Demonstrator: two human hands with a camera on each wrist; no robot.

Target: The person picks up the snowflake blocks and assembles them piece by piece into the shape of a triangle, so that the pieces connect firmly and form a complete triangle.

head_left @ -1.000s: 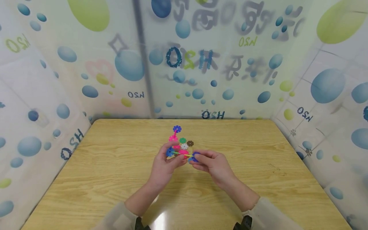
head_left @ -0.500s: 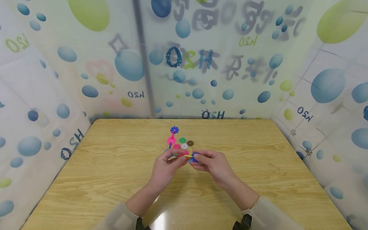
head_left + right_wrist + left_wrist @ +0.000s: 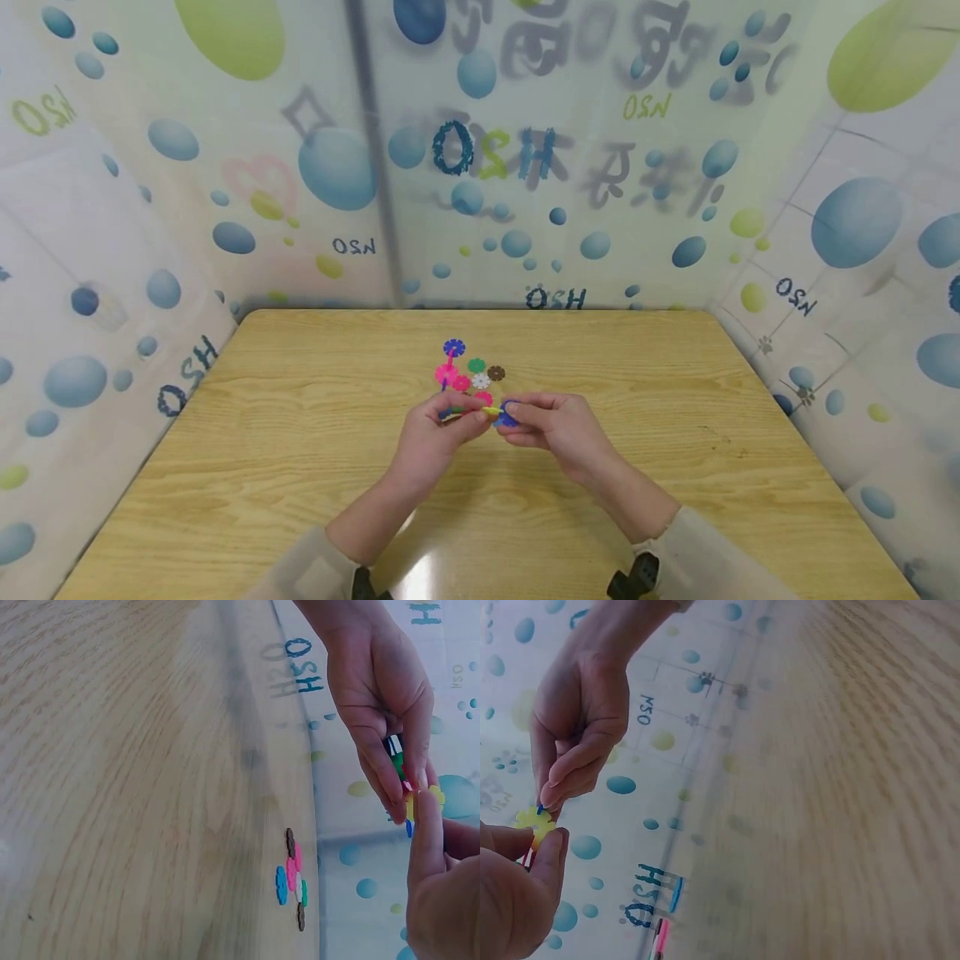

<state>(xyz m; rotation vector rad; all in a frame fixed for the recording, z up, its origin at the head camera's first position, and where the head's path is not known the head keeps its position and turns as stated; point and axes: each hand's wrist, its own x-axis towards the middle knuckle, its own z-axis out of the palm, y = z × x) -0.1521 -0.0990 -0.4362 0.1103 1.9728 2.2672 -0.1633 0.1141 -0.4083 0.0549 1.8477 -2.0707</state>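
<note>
Head view: my left hand (image 3: 437, 429), pinching yellow disc (image 3: 492, 410); my right hand (image 3: 558, 429), pinching dark-blue disc (image 3: 510, 412). Changed: blue end disc (image 3: 453, 348) of the raised chain, dipped away from the desk's (image 3: 675, 467) far edge; joint, I judge, being worked, unsettled.

Left wrist view: yellow disc between both hands' fingertips.

Right wrist view: loose discs (image 3: 291, 874), on the desk, short of its far edge.

From the head view I see a yellow disc (image 3: 492, 410) edge-on, meeting a blue disc (image 3: 507, 419); a pink-and-blue disc chain (image 3: 445, 373) extends beyond.
</note>
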